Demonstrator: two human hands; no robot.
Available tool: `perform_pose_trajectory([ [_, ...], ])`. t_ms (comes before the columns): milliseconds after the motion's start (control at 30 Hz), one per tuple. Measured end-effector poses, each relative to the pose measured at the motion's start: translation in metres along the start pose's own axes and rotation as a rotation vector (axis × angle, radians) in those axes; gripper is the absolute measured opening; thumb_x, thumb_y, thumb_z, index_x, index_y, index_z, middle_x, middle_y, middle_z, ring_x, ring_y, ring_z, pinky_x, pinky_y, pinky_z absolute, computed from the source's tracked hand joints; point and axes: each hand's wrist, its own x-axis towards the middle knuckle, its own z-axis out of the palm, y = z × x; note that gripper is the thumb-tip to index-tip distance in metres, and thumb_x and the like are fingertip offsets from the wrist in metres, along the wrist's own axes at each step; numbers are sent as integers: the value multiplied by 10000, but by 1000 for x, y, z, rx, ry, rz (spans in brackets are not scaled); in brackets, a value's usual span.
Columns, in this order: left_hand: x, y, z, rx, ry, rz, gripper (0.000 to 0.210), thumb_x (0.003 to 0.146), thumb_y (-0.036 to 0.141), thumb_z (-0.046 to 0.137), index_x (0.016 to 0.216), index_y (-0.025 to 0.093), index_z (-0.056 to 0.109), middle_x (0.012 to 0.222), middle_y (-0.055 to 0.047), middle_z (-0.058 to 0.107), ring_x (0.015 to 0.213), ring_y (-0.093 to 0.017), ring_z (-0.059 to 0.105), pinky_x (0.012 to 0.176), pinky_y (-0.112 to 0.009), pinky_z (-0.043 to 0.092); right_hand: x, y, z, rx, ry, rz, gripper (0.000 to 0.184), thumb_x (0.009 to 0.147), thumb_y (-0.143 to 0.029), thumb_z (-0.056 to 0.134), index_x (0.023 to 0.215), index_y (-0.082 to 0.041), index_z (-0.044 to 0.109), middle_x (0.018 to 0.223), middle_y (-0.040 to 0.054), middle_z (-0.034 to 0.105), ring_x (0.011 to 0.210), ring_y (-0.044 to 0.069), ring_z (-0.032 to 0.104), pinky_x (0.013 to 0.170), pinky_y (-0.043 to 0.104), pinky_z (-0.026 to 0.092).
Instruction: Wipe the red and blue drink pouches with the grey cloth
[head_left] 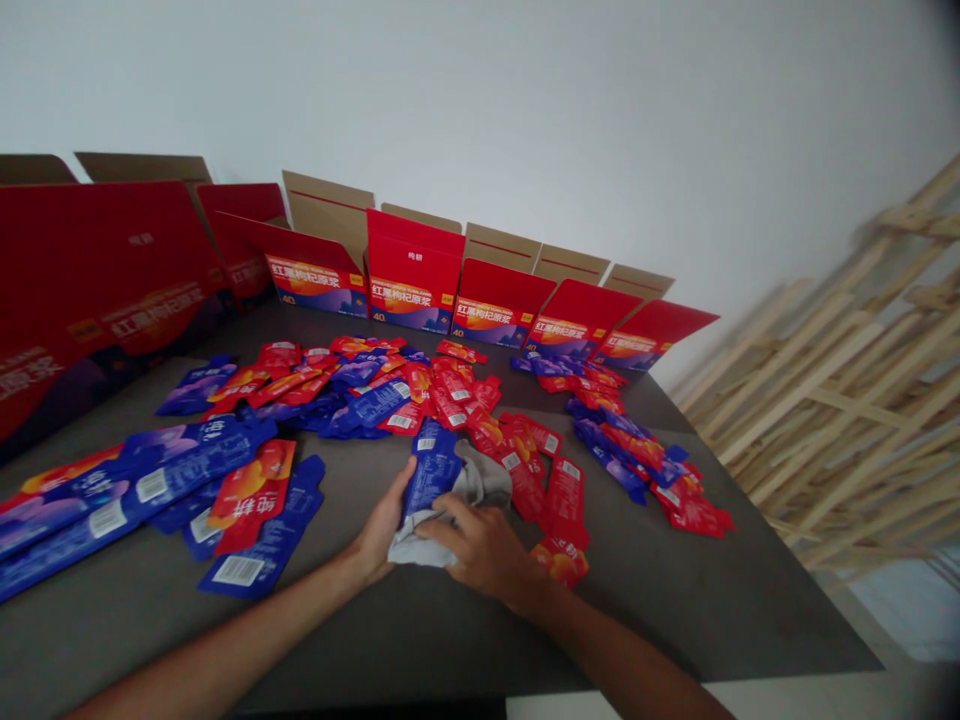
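Low over the front of the dark table, my left hand (385, 522) is closed on the left edge of a blue pouch (433, 462) with a white barcode label. A grey cloth (484, 480) lies bunched over the pouch's lower end and right side. My right hand (484, 548) grips the cloth and presses it against the pouch; part of the pouch is hidden beneath. Just right of my right hand lie several red pouches (564, 495). Beyond both hands is a mixed pile of red and blue pouches (375, 400).
Larger blue pouches (161, 490) overlap at the left on the table (675, 620). Another row of pouches (630, 445) lies on the right. Open red cartons (416, 275) line the back, and a big one (90, 290) stands left. Wooden slat frames (847, 400) stand beyond the right edge.
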Motion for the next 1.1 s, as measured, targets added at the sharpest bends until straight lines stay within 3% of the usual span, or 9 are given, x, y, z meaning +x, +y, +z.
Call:
perform_pose_trajectory([
  [133,3,2,0,-15,-23,-5,441,916,476,527,899,82,722,767,-96,741,594,-166,659,581,-262,520,0,1,-3,-28,15,47,413,836,-160,630,1228,-286,604,1211,51,598,920,171,648,687,234,528],
  [333,3,-7,2,-8,-44,5,267,917,345,588,975,120,719,891,-63,763,765,-156,700,787,-265,535,2,21,-16,-91,237,327,458,811,-108,641,1232,-287,606,1258,73,577,1042,218,621,772,289,549],
  [433,2,-8,4,4,-50,-2,263,919,326,587,1024,119,710,932,-70,763,810,-162,706,842,-277,526,3,27,-20,-85,289,400,462,809,-156,661,1250,-271,589,1254,91,573,1078,241,607,783,317,558],
  [533,1,-6,6,-6,-45,4,278,924,351,571,983,116,708,896,-76,763,765,-177,711,788,-290,541,4,22,-19,-43,266,385,465,798,-217,670,1253,-249,578,1242,100,571,1051,244,612,789,331,559],
  [667,4,0,2,-29,-41,-18,371,930,426,532,925,97,703,803,-91,755,650,-183,696,655,-286,545,3,7,-13,4,121,232,473,780,-305,692,1235,-243,581,1229,93,568,958,229,633,713,307,561],
  [833,9,5,-5,-72,-75,-78,464,920,486,520,958,61,702,813,-122,755,668,-206,703,682,-318,562,1,-2,-9,-7,-44,40,460,799,-413,704,1215,-253,593,1217,79,580,852,202,649,613,274,550],
  [933,8,4,-2,-55,-77,-48,425,929,449,523,934,66,708,809,-115,755,642,-192,695,645,-298,555,2,2,-12,-27,-16,71,451,803,-381,714,1221,-261,596,1207,76,588,875,197,651,637,264,552],
  [1100,4,-2,3,-36,-37,-2,301,932,362,554,925,111,718,805,-68,754,665,-157,691,686,-265,547,2,17,-17,-81,183,305,449,804,-247,701,1239,-267,590,1241,94,578,1001,228,635,741,303,568],
])
